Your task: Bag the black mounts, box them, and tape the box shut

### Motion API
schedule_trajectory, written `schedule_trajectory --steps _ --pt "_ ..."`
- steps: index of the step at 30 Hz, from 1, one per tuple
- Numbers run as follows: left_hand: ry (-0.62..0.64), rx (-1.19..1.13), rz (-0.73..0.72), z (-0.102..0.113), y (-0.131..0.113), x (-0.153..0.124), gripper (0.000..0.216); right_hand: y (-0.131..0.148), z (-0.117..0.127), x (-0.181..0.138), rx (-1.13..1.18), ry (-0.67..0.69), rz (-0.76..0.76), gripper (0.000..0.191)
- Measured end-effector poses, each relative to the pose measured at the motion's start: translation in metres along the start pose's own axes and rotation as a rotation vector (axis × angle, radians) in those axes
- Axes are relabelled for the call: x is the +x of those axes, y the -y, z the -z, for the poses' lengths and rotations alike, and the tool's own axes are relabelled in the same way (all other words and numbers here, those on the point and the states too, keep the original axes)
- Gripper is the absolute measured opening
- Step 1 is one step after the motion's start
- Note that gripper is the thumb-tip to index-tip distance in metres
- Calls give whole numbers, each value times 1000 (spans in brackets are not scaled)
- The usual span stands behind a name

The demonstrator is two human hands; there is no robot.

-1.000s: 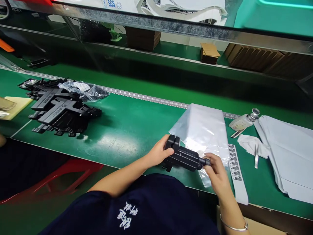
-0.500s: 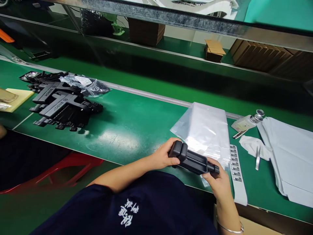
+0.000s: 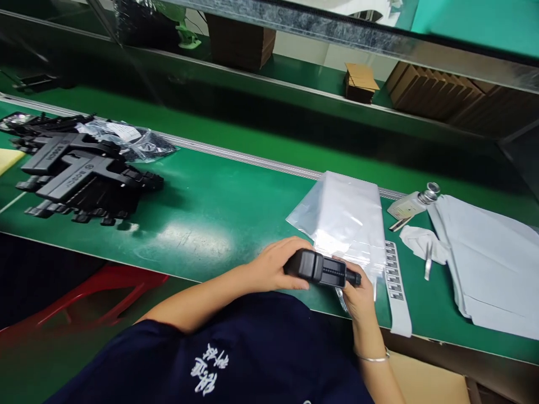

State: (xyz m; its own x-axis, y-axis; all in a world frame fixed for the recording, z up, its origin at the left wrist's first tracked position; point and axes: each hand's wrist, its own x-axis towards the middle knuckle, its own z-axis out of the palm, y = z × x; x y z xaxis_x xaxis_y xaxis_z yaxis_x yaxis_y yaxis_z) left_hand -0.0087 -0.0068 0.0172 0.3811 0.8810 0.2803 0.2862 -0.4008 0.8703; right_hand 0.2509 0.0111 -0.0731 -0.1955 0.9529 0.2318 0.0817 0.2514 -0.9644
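A black plastic bracket (image 3: pixel 332 271) with a trough-like body and a small knob at its right end is held between my hands, above the bench's front edge. My left hand (image 3: pixel 283 264) wraps round its bulky left end. My right hand (image 3: pixel 359 294) grips the knob end, fingers partly hidden behind it. Just beyond lies a stack of clear plastic bags (image 3: pixel 351 219), partly covered by the bracket and my hands. Farther left, a pile of similar black and grey brackets (image 3: pixel 80 174) with BOSCH lettering rests on the green bench (image 3: pixel 202 191).
At right are a label strip (image 3: pixel 394 280), a bottle with a metal top (image 3: pixel 410 205), a white cloth (image 3: pixel 416 238), tweezers (image 3: pixel 428 261) and white sheets (image 3: pixel 492 258). A bagged bundle (image 3: pixel 138 143) lies behind the brackets. Cardboard pieces (image 3: pixel 433 92) stand on the shelf.
The bracket has turned in my hands, so its trough looks shorter and its left end faces me more. My left hand now covers more of that end. The whole view has shifted slightly.
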Motion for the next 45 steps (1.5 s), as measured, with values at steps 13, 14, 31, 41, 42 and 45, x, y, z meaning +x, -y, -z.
schedule_trajectory --steps 13,14,31,41,42,45 --pt "-294 -146 171 7 14 -9 76 75 6 5 -464 61 100 31" --pt "-286 -84 162 8 12 -10 76 75 5 7 -446 81 49 36" --pt "-397 -239 293 2 19 0 69 68 2 11 -323 86 42 28" --pt "-429 -379 392 -2 16 1 63 76 4 15 -273 97 -34 23" --pt "-433 -384 396 -2 16 2 62 75 5 15 -247 91 -58 26" --pt "-440 -417 411 -2 14 6 61 67 6 15 -152 67 -145 37"
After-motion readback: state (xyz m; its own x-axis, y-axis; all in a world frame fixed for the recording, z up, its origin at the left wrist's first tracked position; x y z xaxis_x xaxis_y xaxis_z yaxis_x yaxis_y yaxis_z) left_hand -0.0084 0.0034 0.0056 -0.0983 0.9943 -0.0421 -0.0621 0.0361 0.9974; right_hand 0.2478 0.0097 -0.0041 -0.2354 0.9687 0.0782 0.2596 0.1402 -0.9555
